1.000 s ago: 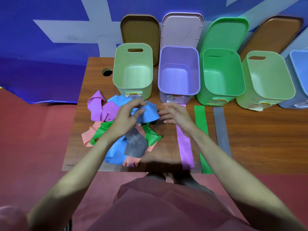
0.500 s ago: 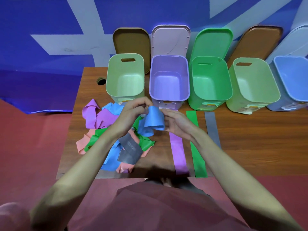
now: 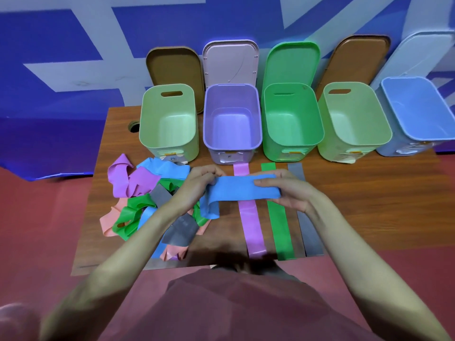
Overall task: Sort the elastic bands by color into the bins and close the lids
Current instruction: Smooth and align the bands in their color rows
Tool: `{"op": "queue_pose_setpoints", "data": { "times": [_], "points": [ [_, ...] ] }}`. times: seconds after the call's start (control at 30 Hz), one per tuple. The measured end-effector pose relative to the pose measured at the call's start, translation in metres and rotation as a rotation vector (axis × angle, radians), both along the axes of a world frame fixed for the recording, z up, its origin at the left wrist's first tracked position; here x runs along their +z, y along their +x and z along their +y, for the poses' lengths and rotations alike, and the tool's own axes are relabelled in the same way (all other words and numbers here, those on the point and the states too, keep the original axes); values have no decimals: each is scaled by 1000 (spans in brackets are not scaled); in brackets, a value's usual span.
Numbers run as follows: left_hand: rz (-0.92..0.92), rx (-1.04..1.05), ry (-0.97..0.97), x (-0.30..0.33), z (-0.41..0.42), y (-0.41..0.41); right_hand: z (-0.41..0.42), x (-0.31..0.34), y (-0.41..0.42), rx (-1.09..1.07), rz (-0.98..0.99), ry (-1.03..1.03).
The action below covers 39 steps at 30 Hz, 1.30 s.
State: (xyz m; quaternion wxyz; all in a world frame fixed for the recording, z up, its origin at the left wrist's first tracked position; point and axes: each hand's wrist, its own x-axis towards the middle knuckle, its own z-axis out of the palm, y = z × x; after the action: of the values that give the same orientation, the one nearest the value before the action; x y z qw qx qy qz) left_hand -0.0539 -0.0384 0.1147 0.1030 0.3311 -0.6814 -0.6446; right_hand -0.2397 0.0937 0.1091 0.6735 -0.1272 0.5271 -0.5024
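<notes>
Both the left hand (image 3: pixel 197 183) and the right hand (image 3: pixel 288 190) pinch the blue elastic band (image 3: pixel 240 191) with their fingers at its ends, where this soft, stretchy, light strip seems easiest to hold.

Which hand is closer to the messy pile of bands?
The left hand. It is right above the pile's edge, pinching one end of the blue band. The right hand holds the other end, away from the pile.

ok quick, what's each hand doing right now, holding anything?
Left hand: fingers pinch one end of the blue band.
Right hand: grips the other end of the same band, held above the table.
</notes>
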Motion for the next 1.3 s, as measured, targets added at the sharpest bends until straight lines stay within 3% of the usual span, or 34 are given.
{"op": "queue_pose_setpoints", "data": {
  "times": [0.23,0.37,0.6,0.97,1.2,1.3],
  "points": [
    [47,-105,55,10,16,-14,20,0,-13,128,92,52],
    [-1,-215,-66,0,23,-18,29,0,-16,54,127,5],
    [-158,-284,-20,-18,28,-26,49,4,-22,49,312,-30],
    [-75,-248,87,-16,43,-45,78,-8,-41,-64,355,82],
    [-52,-313,115,-10,49,-56,86,-10,-44,-251,116,77],
    [-47,-353,90,-10,53,-59,87,-9,-44,-347,-126,71]
  ]
}}
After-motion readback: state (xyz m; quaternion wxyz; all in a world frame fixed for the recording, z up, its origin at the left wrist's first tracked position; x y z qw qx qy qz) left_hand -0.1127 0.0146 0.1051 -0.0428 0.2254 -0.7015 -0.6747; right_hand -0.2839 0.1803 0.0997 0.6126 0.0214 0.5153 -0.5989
